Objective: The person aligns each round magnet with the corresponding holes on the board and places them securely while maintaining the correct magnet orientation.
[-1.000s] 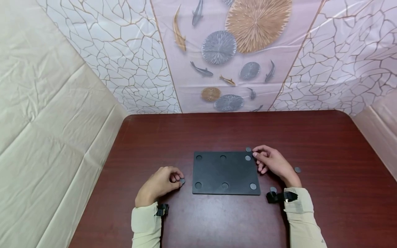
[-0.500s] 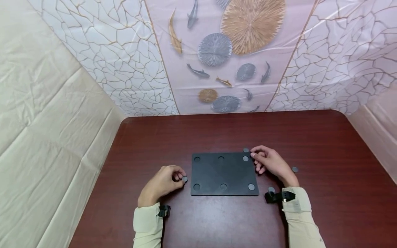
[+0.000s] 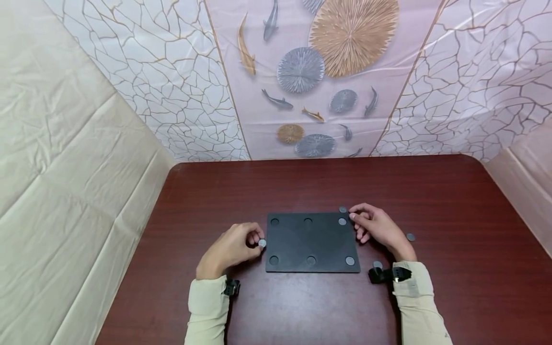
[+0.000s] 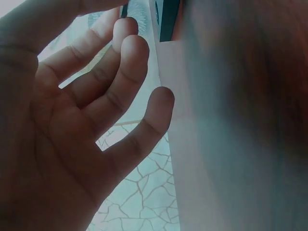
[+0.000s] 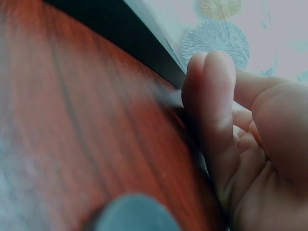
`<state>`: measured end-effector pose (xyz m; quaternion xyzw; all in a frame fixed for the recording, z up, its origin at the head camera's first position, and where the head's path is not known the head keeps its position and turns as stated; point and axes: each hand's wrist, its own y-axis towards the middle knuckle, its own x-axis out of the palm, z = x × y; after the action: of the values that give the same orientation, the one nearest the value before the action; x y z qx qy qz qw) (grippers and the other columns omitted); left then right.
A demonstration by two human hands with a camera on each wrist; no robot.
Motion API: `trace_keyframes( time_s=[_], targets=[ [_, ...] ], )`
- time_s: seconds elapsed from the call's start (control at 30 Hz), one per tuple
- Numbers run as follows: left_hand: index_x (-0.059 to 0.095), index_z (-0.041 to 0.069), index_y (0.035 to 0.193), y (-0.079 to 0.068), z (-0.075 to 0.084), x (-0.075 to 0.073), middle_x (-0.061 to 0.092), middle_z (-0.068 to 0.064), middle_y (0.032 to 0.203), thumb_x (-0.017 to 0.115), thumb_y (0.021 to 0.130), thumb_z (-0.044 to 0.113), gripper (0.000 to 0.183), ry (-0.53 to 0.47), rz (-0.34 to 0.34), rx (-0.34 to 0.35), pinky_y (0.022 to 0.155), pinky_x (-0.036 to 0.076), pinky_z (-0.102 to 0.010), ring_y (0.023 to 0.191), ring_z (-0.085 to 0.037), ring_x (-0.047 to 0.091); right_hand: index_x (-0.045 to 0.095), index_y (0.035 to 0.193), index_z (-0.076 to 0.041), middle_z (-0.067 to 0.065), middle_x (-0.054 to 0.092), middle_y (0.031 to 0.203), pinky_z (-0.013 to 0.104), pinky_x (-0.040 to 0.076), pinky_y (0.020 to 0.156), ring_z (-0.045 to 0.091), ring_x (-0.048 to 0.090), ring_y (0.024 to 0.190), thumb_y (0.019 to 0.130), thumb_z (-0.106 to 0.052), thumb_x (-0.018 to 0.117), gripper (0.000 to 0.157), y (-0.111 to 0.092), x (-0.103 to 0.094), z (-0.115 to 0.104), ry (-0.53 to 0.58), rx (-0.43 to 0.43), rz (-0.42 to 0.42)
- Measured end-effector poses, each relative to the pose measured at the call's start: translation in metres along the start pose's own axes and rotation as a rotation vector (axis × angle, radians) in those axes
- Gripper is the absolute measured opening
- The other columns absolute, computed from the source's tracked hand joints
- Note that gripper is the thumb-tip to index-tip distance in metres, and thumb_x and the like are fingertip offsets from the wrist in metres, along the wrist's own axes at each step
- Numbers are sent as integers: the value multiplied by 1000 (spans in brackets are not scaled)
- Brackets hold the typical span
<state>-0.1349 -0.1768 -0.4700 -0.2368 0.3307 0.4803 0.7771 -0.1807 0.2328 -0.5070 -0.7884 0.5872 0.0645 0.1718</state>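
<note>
Between thumb and fingertips my left hand (image 3: 233,247) pinches a small grey disc (image 3: 262,243) at the left edge of a black rectangular board (image 3: 312,242). In the left wrist view the fingers (image 4: 134,55) curve inward, and the disc shows only as a dark sliver at the top. Round recesses are set along the board's long sides; the two at its right end hold grey discs (image 3: 350,260). My right hand (image 3: 377,227) rests by the board's far right corner, fingers loosely bent, with no disc seen between them. Its thumb and fingertip lie close to that corner in the right wrist view.
One loose disc (image 3: 342,209) lies just behind the far right corner of the board. Another disc (image 3: 410,237) is right of my right wrist, and a third disc (image 3: 377,264) is beside the black wrist strap (image 3: 390,274). A patterned curtain (image 3: 302,120) hangs behind the reddish-brown table (image 3: 215,191).
My left hand has moved right and slightly away from me, bringing the pinched disc to the board's left edge. The right hand stays in place.
</note>
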Motion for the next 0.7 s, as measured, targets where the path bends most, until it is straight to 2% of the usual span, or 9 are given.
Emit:
trace_keyframes(
  time_s=[0.27,0.53,0.7],
  targets=[
    [71,19,100,5,5,1,64,9,87,77,89,13,14,40,24,19,75,53,-27,81,-8,61,55,137,7,16,61,84,40,61,56,17,66,58,110,-18,59,36,0,0,0,2,3,-1],
    [66,18,97,19,11,-4,63,6,88,77,85,9,19,59,66,65,76,52,-27,83,-11,60,54,136,8,16,61,83,40,61,56,17,66,58,110,-17,59,36,0,-1,0,9,1,-1],
    [71,14,107,28,19,-7,63,7,92,74,86,9,22,65,60,78,78,52,-28,86,-8,59,54,137,7,16,61,84,40,61,56,18,67,58,110,-19,59,37,-1,-1,1,3,3,-1]
  ],
)
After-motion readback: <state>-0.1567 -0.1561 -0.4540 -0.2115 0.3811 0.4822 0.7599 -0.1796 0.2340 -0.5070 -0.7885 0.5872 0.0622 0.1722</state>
